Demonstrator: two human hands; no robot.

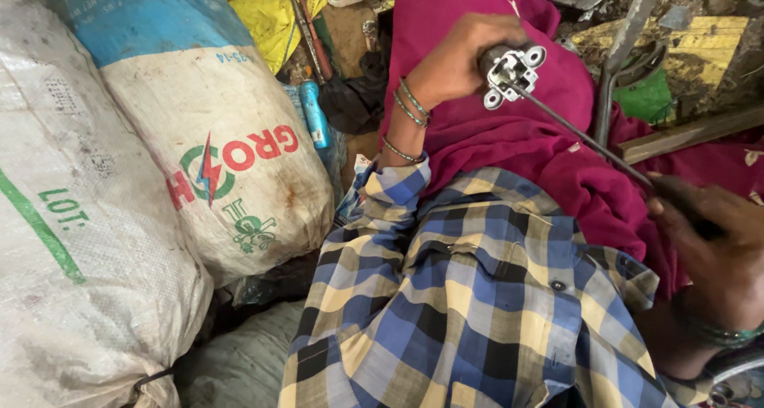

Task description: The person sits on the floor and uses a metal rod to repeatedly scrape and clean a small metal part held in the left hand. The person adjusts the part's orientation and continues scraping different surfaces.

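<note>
My left hand (458, 58), with bangles at the wrist, is closed around a small grey metal fitting (512, 74) with round lugs, held above my lap. A thin metal rod, the shaft of a screwdriver (581, 141), runs from that fitting down to the right. My right hand (712, 249) grips its dark handle at the right edge. Magenta cloth (493, 129) covers my lap under both hands. My sleeve and shirt (469, 296) are blue, yellow and black check.
Two large white woven sacks (95, 241) with printed marks fill the left side. A blue tube (313, 113), long-handled tools and yellow cloth (267, 10) lie behind. A bent metal bar (617, 66), wooden planks and debris are at the upper right.
</note>
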